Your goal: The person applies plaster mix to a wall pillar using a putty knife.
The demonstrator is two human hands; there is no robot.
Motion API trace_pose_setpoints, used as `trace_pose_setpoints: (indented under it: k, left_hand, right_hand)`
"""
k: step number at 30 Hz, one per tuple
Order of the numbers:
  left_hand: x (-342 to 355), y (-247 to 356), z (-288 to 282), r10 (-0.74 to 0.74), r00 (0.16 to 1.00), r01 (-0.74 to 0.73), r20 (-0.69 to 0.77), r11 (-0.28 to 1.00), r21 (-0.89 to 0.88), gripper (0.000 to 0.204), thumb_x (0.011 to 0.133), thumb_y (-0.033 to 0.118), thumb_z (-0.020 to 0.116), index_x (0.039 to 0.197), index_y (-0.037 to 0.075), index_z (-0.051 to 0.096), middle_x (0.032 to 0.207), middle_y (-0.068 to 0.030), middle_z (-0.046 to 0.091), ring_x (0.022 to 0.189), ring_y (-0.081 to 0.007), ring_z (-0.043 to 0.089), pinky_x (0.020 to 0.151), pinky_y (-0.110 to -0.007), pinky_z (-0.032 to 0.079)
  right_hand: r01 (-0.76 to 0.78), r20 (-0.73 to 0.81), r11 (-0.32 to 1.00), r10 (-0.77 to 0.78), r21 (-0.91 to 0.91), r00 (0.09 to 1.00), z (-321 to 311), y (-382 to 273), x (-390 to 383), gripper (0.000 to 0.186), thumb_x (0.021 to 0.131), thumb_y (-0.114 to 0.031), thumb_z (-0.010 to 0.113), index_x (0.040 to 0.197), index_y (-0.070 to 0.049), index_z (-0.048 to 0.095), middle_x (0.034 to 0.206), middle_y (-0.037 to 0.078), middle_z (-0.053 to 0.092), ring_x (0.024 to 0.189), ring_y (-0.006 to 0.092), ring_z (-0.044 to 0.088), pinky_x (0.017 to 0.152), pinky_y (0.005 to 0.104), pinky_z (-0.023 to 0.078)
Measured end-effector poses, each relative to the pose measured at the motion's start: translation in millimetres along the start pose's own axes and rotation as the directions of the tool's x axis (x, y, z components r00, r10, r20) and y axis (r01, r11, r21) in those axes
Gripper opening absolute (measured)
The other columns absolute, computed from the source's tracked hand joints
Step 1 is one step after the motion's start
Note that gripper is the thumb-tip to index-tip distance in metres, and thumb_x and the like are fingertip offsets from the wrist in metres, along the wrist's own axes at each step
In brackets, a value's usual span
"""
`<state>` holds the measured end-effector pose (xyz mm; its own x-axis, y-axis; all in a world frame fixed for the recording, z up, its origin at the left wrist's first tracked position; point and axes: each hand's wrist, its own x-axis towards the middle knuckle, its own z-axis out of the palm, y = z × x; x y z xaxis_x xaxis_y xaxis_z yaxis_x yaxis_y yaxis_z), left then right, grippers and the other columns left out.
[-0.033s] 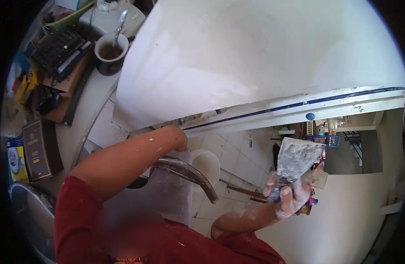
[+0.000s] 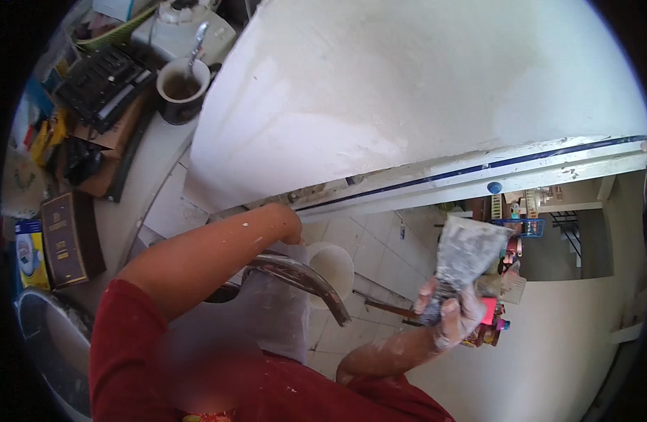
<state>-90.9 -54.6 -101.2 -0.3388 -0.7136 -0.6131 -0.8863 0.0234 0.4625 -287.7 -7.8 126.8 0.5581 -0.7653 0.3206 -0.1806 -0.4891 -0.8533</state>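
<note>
– scraper [image 2: 471, 250]: state material and shape.

– flat, trapezoidal blade, widening from the neck to a broad far edge. grey face, smeared with pale, chalky residue. the handle is dark and crusted with similar matter.

– state of the grip?

– right hand [image 2: 456, 320]: fingers and thumb clamped around the scraper's handle, skin dusted white. left hand: hidden, so its state cannot be told. the left arm [image 2: 218, 243] shows only as far as a rounded bend, near a white, round container [image 2: 330, 271].

– locate the scraper relative to the grip.

– handle inside the curled fingers of the right hand. blade projects above them, tilted slightly to the right, one broad face toward the camera.

– list edges and room for moving.

– above: white panel [image 2: 408, 84], mostly smooth, with faint beige patches. its lower border is a rough ledge carrying a dark blue strip [image 2: 408, 177] and a round blue knob [image 2: 494, 188]. the blade appears below this border, with a gap between. left of the blade: tiled floor [image 2: 390, 243], then the container and a curved, worn bar [image 2: 302, 276]. far left: tabletop [image 2: 144, 176] with a dark mug [image 2: 179, 109] and a brown box [image 2: 74, 239], well apart from the blade.
</note>
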Motion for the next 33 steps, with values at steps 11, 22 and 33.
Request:
trace_pose_setpoints:
  k: [11,22,33]
  left_hand:
    - [7,4,-3,0.131,0.989,-0.124,-0.063,0.987,0.098,0.054,0.084,0.048,0.049,0.114,0.003,0.056,0.112,-0.0163,0.058,0.104,-0.0325,0.054,0.087,-0.043,0.043]
    - [-131,-6,-7,0.192,0.768,-0.517,-0.611,0.749,-0.414,0.039,0.090,0.032,0.049,0.110,0.001,0.056,0.103,-0.0149,0.059,0.099,-0.0194,0.055,0.089,-0.035,0.040]
    - [-192,1,-75,0.086,-0.482,0.293,-0.872,0.954,-0.067,0.049,0.088,0.046,0.043,0.131,0.023,0.044,0.141,-0.0264,0.004,0.126,-0.0422,0.011,0.104,-0.049,0.010]
  right_hand:
    - [-0.290,-0.205,0.902,0.365,0.319,0.908,51,78,-44,0.025,0.087,-0.018,0.056,0.097,0.006,0.056,0.079,0.009,0.060,0.060,0.0110,0.053,0.053,0.0230,0.043]
    - [-0.279,-0.055,0.715,0.405,0.641,0.913,137,166,-134,0.027,0.089,-0.026,0.054,0.098,0.000,0.051,0.072,0.008,0.058,0.056,0.0125,0.051,0.051,0.0240,0.041]
    - [-0.672,0.378,0.574,0.558,0.468,0.739,126,149,-200,0.026,0.089,-0.027,0.056,0.089,-0.001,0.056,0.076,0.006,0.058,0.060,0.0112,0.052,0.054,0.0242,0.042]
